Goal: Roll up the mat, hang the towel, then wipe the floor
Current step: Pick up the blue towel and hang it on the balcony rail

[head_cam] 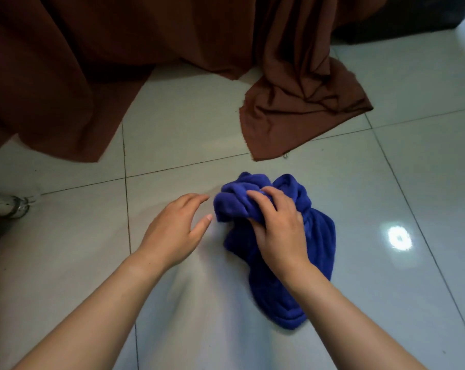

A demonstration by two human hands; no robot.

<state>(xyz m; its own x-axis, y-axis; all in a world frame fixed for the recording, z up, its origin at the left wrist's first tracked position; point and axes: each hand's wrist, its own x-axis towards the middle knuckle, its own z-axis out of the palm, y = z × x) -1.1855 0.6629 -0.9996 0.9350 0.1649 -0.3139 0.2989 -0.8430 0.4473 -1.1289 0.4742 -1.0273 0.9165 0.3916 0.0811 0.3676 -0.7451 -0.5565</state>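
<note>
A crumpled blue cloth (316, 236) lies on the pale tiled floor (252, 161) in the middle of the head view. My right hand (276, 228) grips a bunched fold at the cloth's upper left part, fingers curled into the fabric. Just left of the cloth, my left hand (172, 231) hovers with fingers relaxed and extended toward it, holding nothing. The rest of the cloth trails toward me under my right forearm.
Brown fabric (300, 108) hangs from above and pools on the floor just beyond the cloth; more brown drape (60, 76) fills the upper left. A metal furniture leg (8, 206) stands at the left edge. A light glare (398, 237) shines on the tile at right.
</note>
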